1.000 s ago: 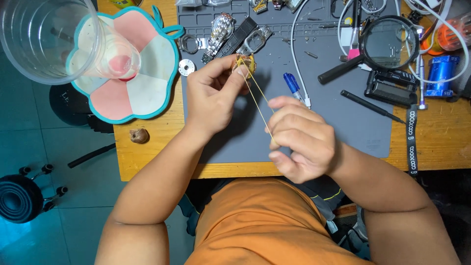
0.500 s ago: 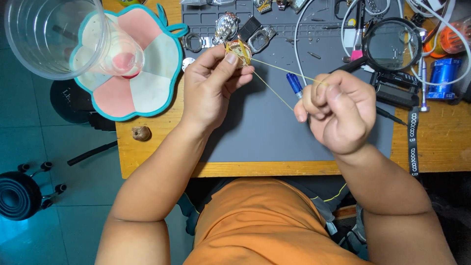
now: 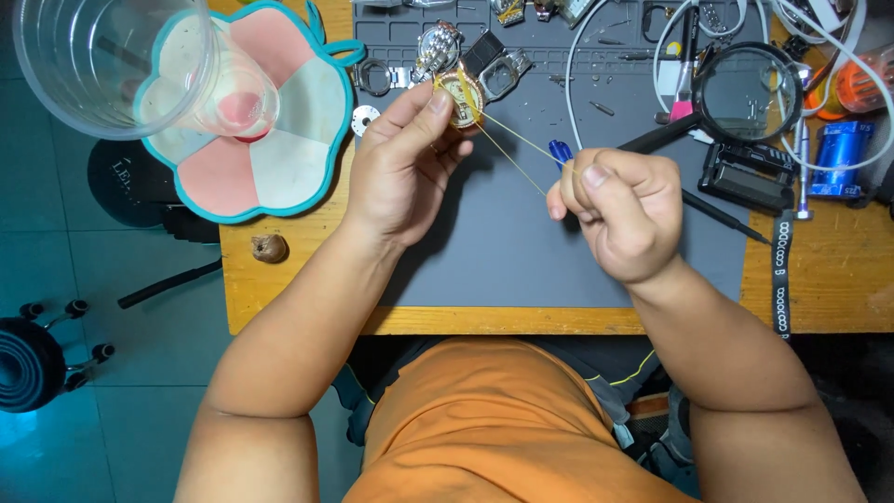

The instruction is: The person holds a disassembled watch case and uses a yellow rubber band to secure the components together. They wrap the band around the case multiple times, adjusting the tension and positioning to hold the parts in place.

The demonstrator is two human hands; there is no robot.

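Observation:
My left hand (image 3: 400, 168) pinches a small round gold-coloured watch part (image 3: 463, 96) between thumb and fingers, above the grey work mat (image 3: 503, 251). A thin yellow elastic band (image 3: 510, 147) is looped around that part and runs taut to my right hand (image 3: 619, 210), which is closed into a fist with the band's other end pinched at the fingertips. Both hands hover over the mat, about a hand's width apart.
A clear plastic cup (image 3: 112, 56) stands on a pink and teal mat (image 3: 279, 158) at the left. A magnifying glass (image 3: 745, 93), blue-handled screwdriver (image 3: 560, 152), watch cases (image 3: 498, 65), white cables, a blue cylinder (image 3: 838, 158) and a black box (image 3: 750, 182) crowd the wooden table's far right.
My right hand has risen from near the mat's front edge to the right of the left hand, pulling the yellow band taut more sideways. The left hand kept hold of the round part.

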